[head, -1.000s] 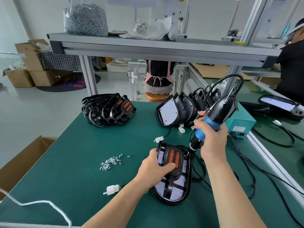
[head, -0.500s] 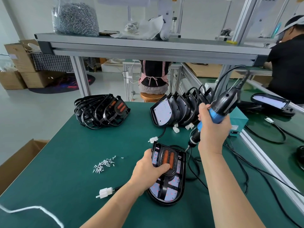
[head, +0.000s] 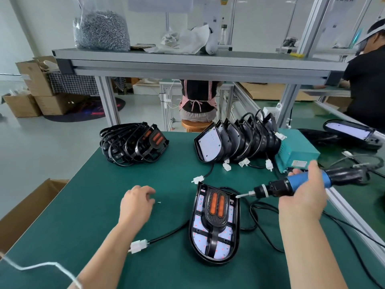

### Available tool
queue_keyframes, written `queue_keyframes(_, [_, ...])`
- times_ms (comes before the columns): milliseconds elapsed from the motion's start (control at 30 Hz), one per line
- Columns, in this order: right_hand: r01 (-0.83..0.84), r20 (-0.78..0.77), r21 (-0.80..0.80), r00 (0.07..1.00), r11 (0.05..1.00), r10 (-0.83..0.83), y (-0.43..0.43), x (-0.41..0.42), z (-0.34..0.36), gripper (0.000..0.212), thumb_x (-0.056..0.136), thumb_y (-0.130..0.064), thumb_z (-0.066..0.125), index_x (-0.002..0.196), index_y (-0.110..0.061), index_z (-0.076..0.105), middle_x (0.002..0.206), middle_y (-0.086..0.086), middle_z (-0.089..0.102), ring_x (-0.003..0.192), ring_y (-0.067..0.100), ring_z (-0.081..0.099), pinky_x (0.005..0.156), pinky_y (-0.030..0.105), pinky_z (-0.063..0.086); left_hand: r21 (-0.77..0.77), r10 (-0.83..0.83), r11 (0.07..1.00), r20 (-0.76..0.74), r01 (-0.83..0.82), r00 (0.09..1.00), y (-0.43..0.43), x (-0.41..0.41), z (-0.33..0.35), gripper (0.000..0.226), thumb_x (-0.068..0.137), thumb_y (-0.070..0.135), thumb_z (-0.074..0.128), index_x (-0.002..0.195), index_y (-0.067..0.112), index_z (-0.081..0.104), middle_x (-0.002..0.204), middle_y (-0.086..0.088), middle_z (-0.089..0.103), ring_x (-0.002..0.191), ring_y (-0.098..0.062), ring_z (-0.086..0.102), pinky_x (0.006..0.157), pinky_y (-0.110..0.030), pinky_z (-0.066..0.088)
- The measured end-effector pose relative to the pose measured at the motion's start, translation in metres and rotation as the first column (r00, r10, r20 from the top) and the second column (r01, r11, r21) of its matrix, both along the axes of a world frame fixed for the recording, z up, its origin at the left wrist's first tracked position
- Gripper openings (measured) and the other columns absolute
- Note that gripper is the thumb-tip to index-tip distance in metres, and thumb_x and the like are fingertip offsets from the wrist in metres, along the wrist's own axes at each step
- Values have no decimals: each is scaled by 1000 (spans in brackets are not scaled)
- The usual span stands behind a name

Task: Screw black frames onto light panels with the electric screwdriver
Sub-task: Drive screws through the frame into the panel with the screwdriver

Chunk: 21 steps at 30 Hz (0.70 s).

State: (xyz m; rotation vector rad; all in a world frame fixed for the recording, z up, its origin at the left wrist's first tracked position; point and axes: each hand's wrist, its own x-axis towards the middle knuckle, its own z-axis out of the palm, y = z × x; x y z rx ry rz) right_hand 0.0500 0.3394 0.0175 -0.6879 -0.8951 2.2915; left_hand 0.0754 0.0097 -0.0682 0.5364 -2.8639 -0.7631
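A light panel (head: 214, 250) lies flat on the green mat in front of me, with a black frame (head: 215, 221) bearing two orange lenses set on it. My right hand (head: 303, 200) grips the blue-and-black electric screwdriver (head: 291, 184), held almost level, its bit tip just above the panel's upper right corner. My left hand (head: 136, 202) is off the panel, to its left, palm down with curled fingers on the mat where the loose screws lie. It hides them, except one screw (head: 159, 202) beside the fingertips. Whether the fingers pinch anything is hidden.
A stack of black frames (head: 133, 146) sits at the back left, and a row of panels (head: 235, 140) stands at the back right beside a teal power box (head: 295, 152). Cables and a white connector (head: 138, 246) trail around the panel. An overhead shelf (head: 187, 61) spans the bench. A cardboard box (head: 27, 207) stands left.
My left hand let go of the frame and moved left onto the screw pile. My right hand swung the screwdriver from upright to nearly level, lifting the bit off the panel.
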Motion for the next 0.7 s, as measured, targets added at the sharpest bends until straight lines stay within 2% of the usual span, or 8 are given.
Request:
queue_keyframes(100, [-36, 27, -23, 999, 999, 37, -1, 9, -9, 30, 91, -35, 76, 113, -22, 62, 89, -6, 68, 77, 6, 66, 67, 20, 54, -64, -67, 996, -29, 65, 997, -5, -3, -3, 23, 90, 18, 71, 111, 26, 75, 96, 4, 59, 104, -23, 55, 92, -36, 41])
queue_keyframes(300, [-42, 38, -22, 998, 999, 42, -2, 22, -15, 27, 91, -29, 75, 112, -19, 60, 89, -6, 67, 73, 7, 65, 68, 21, 55, -173, -173, 972, -72, 159, 982, -8, -2, -2, 10, 88, 29, 74, 96, 35, 73, 97, 13, 62, 105, -17, 50, 91, -34, 30])
queue_keyframes(400, [-42, 35, -24, 998, 999, 43, -4, 26, -14, 20, 92, -28, 74, 104, -20, 60, 85, -6, 66, 68, 5, 65, 65, 21, 55, -192, -242, 955, -63, 226, 968, -7, -5, -2, 5, 88, 29, 72, 86, 33, 70, 94, 14, 61, 103, -16, 49, 89, -32, 28])
queue_keyframes(533, [-50, 21, -15, 999, 999, 50, -9, 31, -13, 15, 92, -27, 73, 97, -22, 60, 81, -7, 64, 65, 6, 63, 62, 20, 54, -281, -296, 915, 15, 289, 955, -1, -4, 5, 5, 95, 21, 61, 92, 22, 65, 97, 9, 62, 103, -18, 50, 90, -32, 35])
queue_keyframes(567, [-56, 18, -14, 998, 998, 56, -10, 32, -13, 15, 92, -27, 73, 98, -22, 60, 80, -7, 64, 65, 6, 63, 62, 20, 54, -241, -291, 931, -39, 274, 956, 3, 0, 9, 6, 96, 16, 58, 91, 18, 62, 94, 6, 64, 98, -20, 53, 87, -32, 39])
queue_keyframes(633, [-64, 5, -25, 998, 998, 64, -13, 34, -12, 16, 91, -25, 73, 99, -22, 60, 76, -8, 63, 65, 7, 62, 63, 21, 54, 51, -224, 969, -218, 241, 950, 17, 14, 22, 11, 92, 9, 61, 84, 16, 59, 79, 5, 64, 79, -15, 58, 73, -26, 46])
queue_keyframes(667, [-61, -4, -30, 998, 998, 61, -14, 34, -11, 16, 91, -24, 74, 99, -21, 60, 74, -8, 63, 63, 7, 62, 63, 20, 54, 250, -185, 934, -274, 255, 944, 28, 22, 29, 14, 89, 7, 66, 80, 16, 61, 72, 3, 65, 69, -9, 57, 63, -19, 45])
queue_keyframes(700, [-55, -14, -31, 998, 998, 54, -15, 35, -10, 16, 91, -22, 74, 99, -20, 60, 71, -8, 62, 61, 7, 62, 62, 20, 54, 435, -178, 850, -291, 296, 940, 42, 31, 36, 16, 86, 4, 70, 78, 16, 64, 68, 1, 67, 62, -6, 57, 58, -14, 44])
